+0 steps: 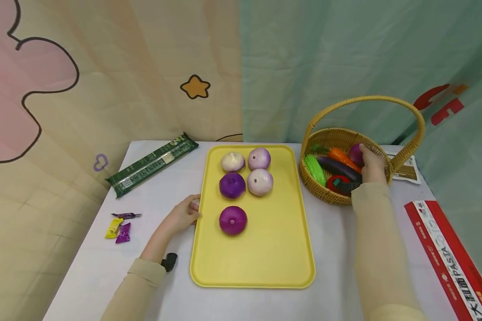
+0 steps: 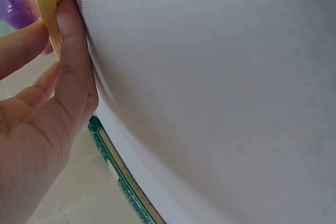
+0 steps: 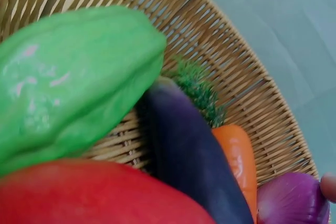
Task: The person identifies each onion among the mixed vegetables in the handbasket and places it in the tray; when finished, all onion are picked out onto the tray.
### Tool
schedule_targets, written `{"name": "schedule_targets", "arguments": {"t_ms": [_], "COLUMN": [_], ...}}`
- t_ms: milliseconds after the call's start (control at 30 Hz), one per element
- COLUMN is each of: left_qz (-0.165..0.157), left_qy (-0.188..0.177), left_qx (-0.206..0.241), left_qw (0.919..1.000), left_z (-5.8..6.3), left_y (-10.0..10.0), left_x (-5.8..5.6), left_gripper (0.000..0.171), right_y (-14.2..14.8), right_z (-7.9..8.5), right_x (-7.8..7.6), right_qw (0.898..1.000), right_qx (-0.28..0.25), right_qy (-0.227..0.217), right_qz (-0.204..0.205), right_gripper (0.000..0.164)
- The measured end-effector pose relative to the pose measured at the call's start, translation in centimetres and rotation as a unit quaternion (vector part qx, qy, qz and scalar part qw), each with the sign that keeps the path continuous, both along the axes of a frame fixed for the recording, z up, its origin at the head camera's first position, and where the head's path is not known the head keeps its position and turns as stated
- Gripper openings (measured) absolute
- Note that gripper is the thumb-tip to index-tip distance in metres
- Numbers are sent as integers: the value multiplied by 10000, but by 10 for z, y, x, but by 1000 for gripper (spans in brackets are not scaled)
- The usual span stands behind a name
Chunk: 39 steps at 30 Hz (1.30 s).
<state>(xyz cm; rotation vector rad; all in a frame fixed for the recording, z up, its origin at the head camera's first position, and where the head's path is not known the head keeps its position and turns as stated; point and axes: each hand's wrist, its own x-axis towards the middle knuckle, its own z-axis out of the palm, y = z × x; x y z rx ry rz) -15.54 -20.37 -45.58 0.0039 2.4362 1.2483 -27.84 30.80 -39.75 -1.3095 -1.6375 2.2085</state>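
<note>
My left hand (image 1: 183, 213) holds the left edge of a yellow tray (image 1: 273, 254), thumb and fingers on either side of its rim (image 2: 47, 3) in the left wrist view. On the tray sit several toy onions, some deep purple like the nearest onion (image 1: 233, 220), others pale. Reaching into a wicker basket (image 1: 325, 194), my right hand (image 1: 373, 166) grips a purple onion (image 1: 356, 154) by the far right wall. Beside that onion lie a carrot (image 3: 239, 156), an eggplant (image 3: 181, 140), a ridged green vegetable (image 3: 79, 72) and a red vegetable (image 3: 100, 195).
The basket's tall handle (image 1: 369, 99) arches over its contents. A green packet (image 1: 152, 165) lies back left, with small wrapped candies (image 1: 122, 233) nearer. At the right are a red pasta box (image 1: 446, 254) and a flat packet (image 1: 405, 171) behind the basket. A curtain (image 1: 281, 67) hangs behind the table.
</note>
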Motion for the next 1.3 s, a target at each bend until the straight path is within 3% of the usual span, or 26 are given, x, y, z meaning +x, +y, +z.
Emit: {"name": "schedule_targets", "arguments": {"t_ms": [100, 233, 333, 500, 700, 967, 1133, 1300], "left_qz": [53, 37, 31, 52, 40, 21, 2, -9], "left_qy": [-48, -88, -84, -80, -97, -50, -52, -21], "left_qx": [-28, -5, -13, -43, -82, -89, -110, -134], "left_qw": [10000, 10000, 10000, 9999, 9999, 9999, 9999, 9999], "left_z": [0, 1, 1, 0, 2, 3, 3, 2], "left_y": [0, 0, 1, 2, 3, 3, 2, 1], "left_x": [0, 0, 0, 0, 0, 0, 0, 0], "left_gripper": [59, 59, 59, 59, 59, 59, 58, 58], "right_y": [-2, -6, -9, -18, -31, -58, -89, -127], "right_z": [-2, 0, 3, 11, 25, 51, 54, 29], "right_x": [-1, 3, 7, 11, 20, 56, 89, 119], "right_qw": [9988, 9919, 9886, 9904, 9867, 9762, 9583, 9188], "right_qx": [442, 989, 1144, 1197, 1504, 1796, 2182, 2500], "right_qy": [-226, -687, -767, -313, 388, 948, 1100, 1011], "right_qz": [28, 412, 607, 616, 482, 756, 1482, 2883], "right_gripper": [79, 96, 105, 113, 93, 85, 81, 79]}}
